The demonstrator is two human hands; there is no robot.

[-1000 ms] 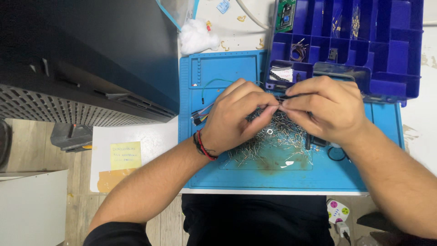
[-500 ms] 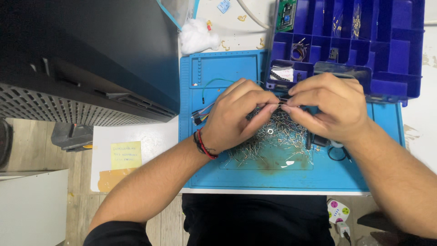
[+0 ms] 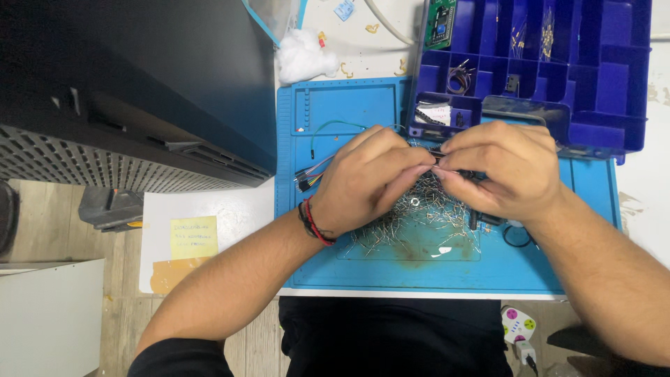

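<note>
Thin metal lead (image 3: 434, 167) lies left-right, pinched between left hand (image 3: 366, 181) and right hand (image 3: 506, 171).

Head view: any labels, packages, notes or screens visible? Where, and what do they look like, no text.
Square yellow sticky note: on white board left of blue mat, handwritten.
Small white paper label: in front compartment of blue plastic organiser box, dark printing.
Green circuit board with small dark display: organiser's top-left compartment.
Small pale blue tag: on white table, top edge.
Clear plastic bag: top, blue-edged.

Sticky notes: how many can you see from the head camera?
1: a yellow sticky note on the white surface left of the blue mat. The hands or the dark machine may hide others.
</note>
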